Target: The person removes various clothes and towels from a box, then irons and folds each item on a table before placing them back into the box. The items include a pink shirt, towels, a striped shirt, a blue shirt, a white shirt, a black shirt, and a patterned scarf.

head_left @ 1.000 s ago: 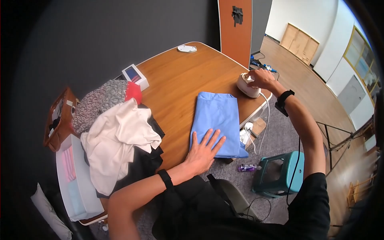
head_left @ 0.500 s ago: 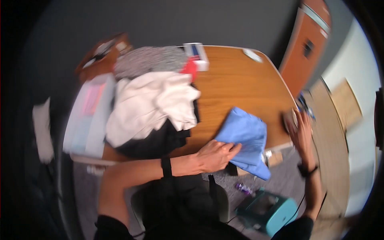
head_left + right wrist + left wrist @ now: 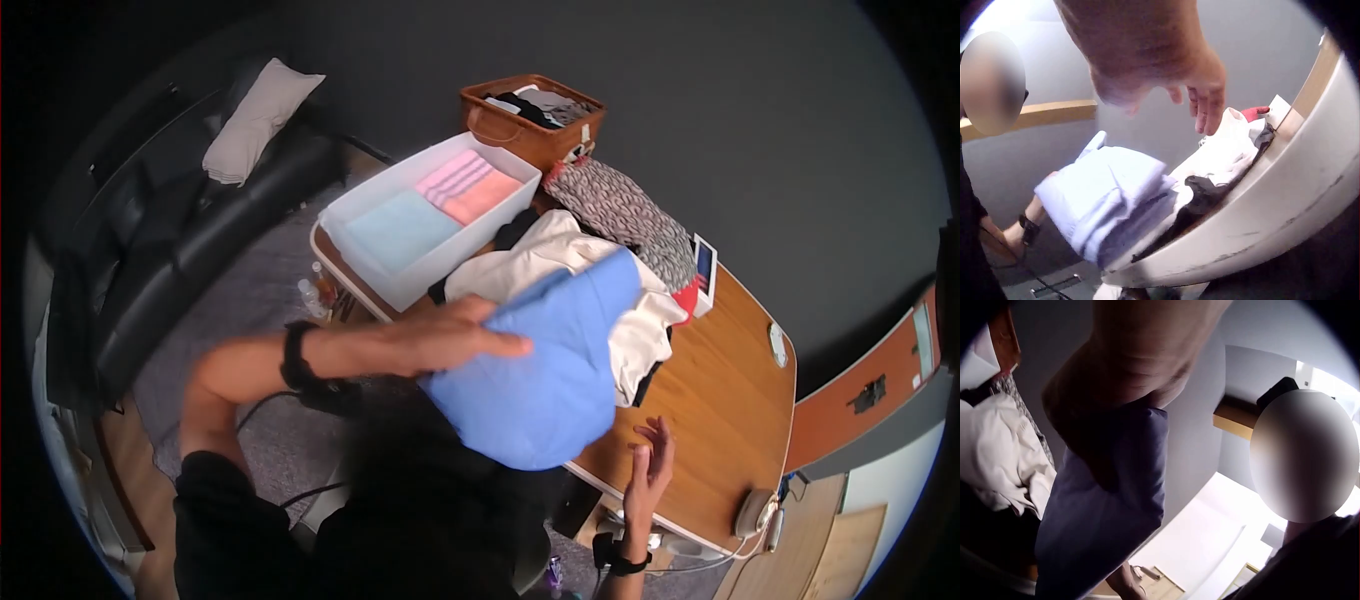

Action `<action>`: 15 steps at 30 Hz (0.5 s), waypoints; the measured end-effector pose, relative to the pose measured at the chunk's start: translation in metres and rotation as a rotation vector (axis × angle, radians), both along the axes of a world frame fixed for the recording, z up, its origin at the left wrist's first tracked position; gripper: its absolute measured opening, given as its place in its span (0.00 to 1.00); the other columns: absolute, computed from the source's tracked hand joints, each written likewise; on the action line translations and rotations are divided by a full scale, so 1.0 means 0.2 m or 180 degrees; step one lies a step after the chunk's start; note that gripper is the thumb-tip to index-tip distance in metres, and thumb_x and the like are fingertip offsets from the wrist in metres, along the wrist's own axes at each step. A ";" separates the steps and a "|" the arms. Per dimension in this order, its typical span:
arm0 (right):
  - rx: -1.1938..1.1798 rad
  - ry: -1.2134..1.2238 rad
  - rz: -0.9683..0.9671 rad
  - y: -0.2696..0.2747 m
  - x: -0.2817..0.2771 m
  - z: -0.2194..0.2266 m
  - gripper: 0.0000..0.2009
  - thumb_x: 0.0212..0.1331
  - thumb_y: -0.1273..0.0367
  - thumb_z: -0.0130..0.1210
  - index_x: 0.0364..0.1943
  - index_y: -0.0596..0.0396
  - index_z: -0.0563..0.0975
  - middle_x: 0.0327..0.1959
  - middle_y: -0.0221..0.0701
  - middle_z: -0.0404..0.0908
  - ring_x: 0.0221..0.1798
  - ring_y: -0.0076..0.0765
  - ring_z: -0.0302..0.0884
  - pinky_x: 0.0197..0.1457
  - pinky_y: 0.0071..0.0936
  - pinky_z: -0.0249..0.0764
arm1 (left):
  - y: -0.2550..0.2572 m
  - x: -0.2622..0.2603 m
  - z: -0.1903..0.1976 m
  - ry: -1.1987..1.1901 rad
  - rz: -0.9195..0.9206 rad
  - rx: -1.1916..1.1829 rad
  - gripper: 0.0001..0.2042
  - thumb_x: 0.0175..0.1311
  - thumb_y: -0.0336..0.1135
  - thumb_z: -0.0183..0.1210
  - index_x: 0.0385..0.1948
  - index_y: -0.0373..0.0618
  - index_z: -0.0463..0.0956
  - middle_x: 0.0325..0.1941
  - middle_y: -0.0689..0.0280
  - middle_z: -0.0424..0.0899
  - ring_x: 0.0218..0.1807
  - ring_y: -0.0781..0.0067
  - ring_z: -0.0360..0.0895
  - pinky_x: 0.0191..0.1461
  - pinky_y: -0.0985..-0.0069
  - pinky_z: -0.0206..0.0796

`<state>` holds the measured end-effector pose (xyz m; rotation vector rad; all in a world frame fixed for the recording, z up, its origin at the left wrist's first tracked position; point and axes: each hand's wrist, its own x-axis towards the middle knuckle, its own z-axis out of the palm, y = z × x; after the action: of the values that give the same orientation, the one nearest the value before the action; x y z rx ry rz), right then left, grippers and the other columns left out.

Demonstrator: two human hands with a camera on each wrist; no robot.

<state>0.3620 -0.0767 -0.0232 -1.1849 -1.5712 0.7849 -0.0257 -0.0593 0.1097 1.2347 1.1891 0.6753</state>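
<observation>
While our left hand is pinching the blue cloth between thumb and fingers, we are holding it up at the near edge of the desk, before the white cloth. Our right hand is hovering rightward with loosely extended fingers; the iron is sitting right.

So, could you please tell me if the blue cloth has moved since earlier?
Yes, lifted leftward: the left hand holds the blue cloth nearer the white bin than before.
</observation>
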 end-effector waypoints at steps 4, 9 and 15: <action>0.0717 -0.0650 -0.0624 0.13 -0.10 -0.03 0.21 0.72 0.70 0.55 0.65 0.63 0.71 0.59 0.42 0.74 0.49 0.36 0.81 0.48 0.31 0.77 | 0.01 -0.38 0.14 -0.0866 0.0932 0.0009 0.27 0.72 0.44 0.62 0.65 0.34 0.71 0.59 0.53 0.83 0.59 0.64 0.83 0.66 0.67 0.75; 0.0410 -0.0320 -0.1318 0.23 0.14 -0.22 0.16 0.76 0.69 0.52 0.61 0.63 0.74 0.56 0.36 0.76 0.42 0.28 0.78 0.42 0.24 0.75 | 0.19 -0.87 0.11 -0.1916 0.1819 0.0502 0.29 0.72 0.46 0.62 0.65 0.31 0.69 0.59 0.51 0.82 0.57 0.62 0.84 0.64 0.63 0.77; -0.0235 0.0355 -0.1628 0.24 0.29 -0.34 0.21 0.76 0.60 0.54 0.63 0.62 0.76 0.41 0.35 0.84 0.33 0.21 0.78 0.34 0.18 0.69 | 0.38 -1.05 -0.34 -0.1435 0.2152 -0.0141 0.18 0.72 0.32 0.61 0.59 0.32 0.73 0.56 0.53 0.85 0.54 0.62 0.87 0.64 0.64 0.80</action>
<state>0.4202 -0.0281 -0.0920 -1.4876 -1.0840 0.5594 -0.2350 0.0159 0.0420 0.5697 1.2163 1.3370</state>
